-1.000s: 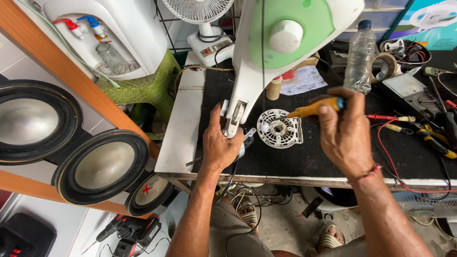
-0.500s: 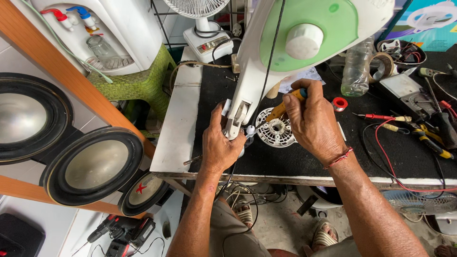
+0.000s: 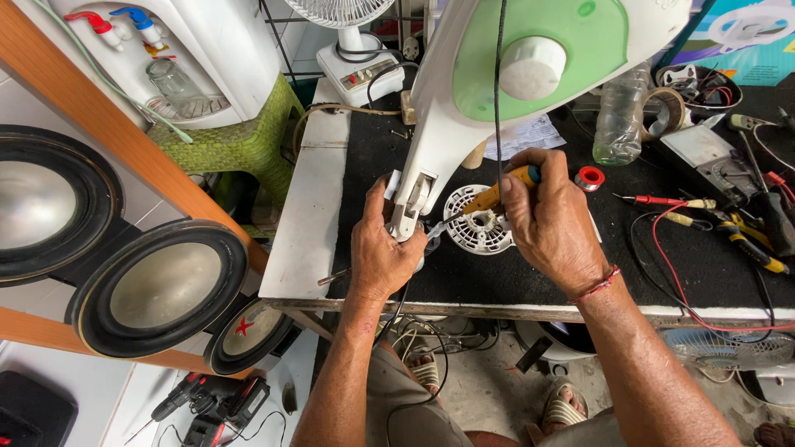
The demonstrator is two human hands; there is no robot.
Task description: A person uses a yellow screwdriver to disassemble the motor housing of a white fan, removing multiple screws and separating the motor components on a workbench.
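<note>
A white and green fan body (image 3: 530, 74) leans over the black workbench (image 3: 646, 273), its narrow white neck (image 3: 414, 194) pointing down toward me. My left hand (image 3: 383, 255) grips the lower end of that neck. My right hand (image 3: 551, 219) holds a yellow-handled screwdriver (image 3: 497, 194), its tip reaching the neck's lower end beside my left hand. A round white slotted plastic part (image 3: 480, 232) lies flat on the bench under the screwdriver. A black cord (image 3: 499, 91) hangs down across the fan body.
On the bench lie a clear plastic bottle (image 3: 619, 120), a tape roll (image 3: 662, 112), a small red-ringed spool (image 3: 589, 178), red wires and pliers (image 3: 745, 244). Large speakers (image 3: 161, 285) stand at left, a water dispenser (image 3: 178, 50) and small fan base (image 3: 362, 70) behind, a drill (image 3: 211, 401) below.
My right hand has carried the screwdriver from the bench's right side leftward to the fan neck, and its tip now meets the neck's lower end. My left hand keeps its grip.
</note>
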